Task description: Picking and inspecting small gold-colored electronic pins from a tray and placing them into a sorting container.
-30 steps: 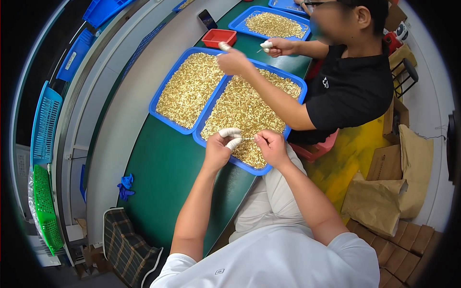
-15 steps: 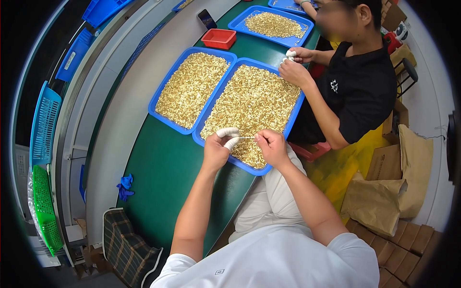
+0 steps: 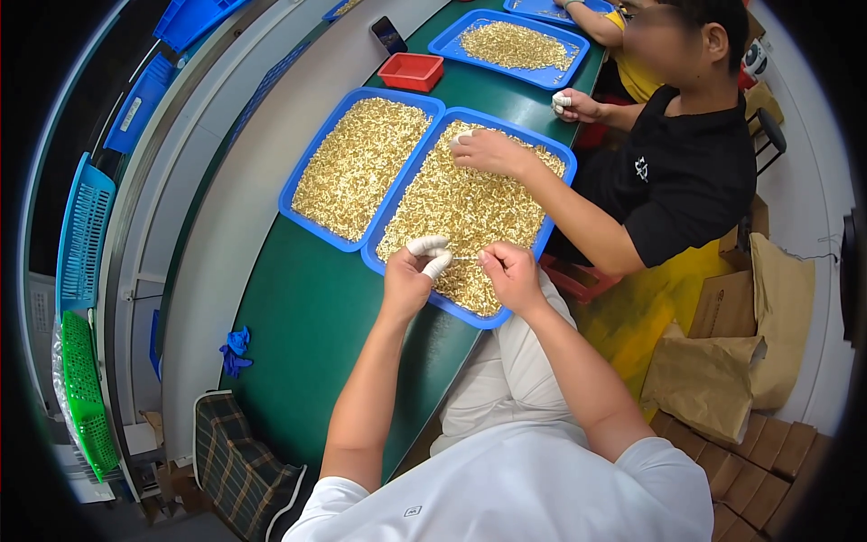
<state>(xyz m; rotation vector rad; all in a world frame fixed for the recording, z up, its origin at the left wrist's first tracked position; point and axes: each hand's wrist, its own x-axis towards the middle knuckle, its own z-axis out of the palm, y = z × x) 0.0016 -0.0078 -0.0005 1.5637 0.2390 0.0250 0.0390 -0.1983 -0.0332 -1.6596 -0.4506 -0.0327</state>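
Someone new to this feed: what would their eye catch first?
Probably the gold pieces filling two blue trays on the green table. Then the left hand and right hand, pinching a thin piece over the nearer tray. Farther back, the red tray stands out.

Bright metallic glitter here from the gold-toned pieces (image 3: 479, 200), heaped rough in a smooth plastic tray (image 3: 461, 313)! The green bench (image 3: 298, 307) carries a soft sheen, while that brown paper (image 3: 704, 375) looks matt and crinkled.
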